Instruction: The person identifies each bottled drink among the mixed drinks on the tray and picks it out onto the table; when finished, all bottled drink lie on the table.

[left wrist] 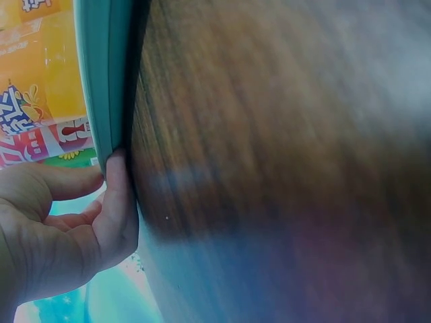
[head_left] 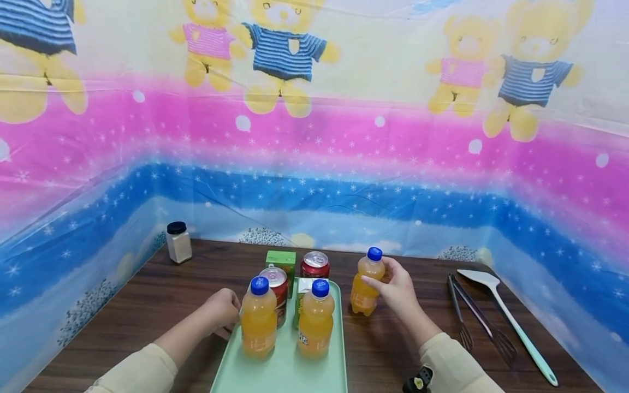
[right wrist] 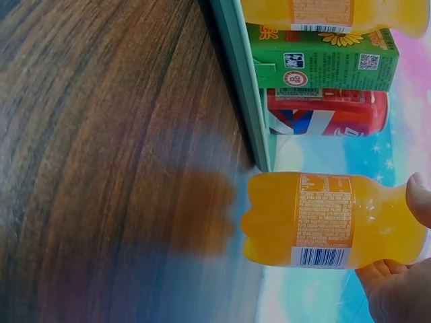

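My right hand (head_left: pixel 399 286) grips the upper part of an orange soda bottle (head_left: pixel 365 289) with a blue cap. In the right wrist view this upright bottle (right wrist: pixel 316 219) appears slightly raised over the table, right of the tray. At the left side of the light green tray (head_left: pixel 280 376), my left hand (head_left: pixel 222 312) pinches the rim, thumb and finger at the edge (left wrist: pixel 101 81). Two more orange soda bottles (head_left: pixel 259 322) (head_left: pixel 315 325) stand on the tray's nearer half. Behind them are two red cans (head_left: pixel 280 281) (head_left: pixel 315 263) and two green drink cartons (head_left: pixel 281 262) (head_left: pixel 298 305), partly hidden.
A jar with a black lid (head_left: pixel 179 244) stands at the back left of the brown table (head_left: pixel 393 355). On the right lie a white spatula with a pale green handle (head_left: pixel 518 322) and dark utensils (head_left: pixel 474 311). A printed cloth (head_left: pixel 314 142) hangs behind.
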Tool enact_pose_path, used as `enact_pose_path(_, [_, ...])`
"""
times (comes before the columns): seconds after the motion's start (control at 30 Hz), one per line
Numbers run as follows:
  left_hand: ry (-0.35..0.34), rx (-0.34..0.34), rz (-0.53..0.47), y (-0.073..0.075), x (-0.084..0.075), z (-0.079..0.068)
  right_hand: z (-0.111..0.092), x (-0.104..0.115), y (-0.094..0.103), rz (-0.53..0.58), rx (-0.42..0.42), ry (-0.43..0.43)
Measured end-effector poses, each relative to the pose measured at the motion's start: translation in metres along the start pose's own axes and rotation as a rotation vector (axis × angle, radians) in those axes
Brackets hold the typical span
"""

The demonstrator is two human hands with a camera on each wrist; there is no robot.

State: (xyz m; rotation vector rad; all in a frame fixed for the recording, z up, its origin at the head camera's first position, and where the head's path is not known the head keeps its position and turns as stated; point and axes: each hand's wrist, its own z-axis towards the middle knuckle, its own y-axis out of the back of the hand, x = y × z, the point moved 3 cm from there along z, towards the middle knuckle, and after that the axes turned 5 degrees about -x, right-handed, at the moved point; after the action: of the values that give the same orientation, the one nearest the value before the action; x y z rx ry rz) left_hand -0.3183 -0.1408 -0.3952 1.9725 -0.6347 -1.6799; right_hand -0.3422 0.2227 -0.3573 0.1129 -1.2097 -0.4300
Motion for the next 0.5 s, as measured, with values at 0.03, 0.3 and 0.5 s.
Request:
enact_pose_path(0.03, [-0.003, 0.002, -0.002, 0.0002, -0.0003, -0.0003, 0.0004, -0.0005, -0.0003, 0.000, 0.002, 0.000])
enact_pose_path(0.3, [-0.004, 0.001, -0.007, 0.0009, -0.0006, -0.0001, 0.0026, -0.0039, -0.0018, -0.015, 0.005, -0.028])
enact_pose_path(0.5, [-0.010, 0.006, -0.006, 0.0007, 0.0008, 0.0005, 0.0035, -0.0060, -0.0031, -0.019, 0.002, -0.043])
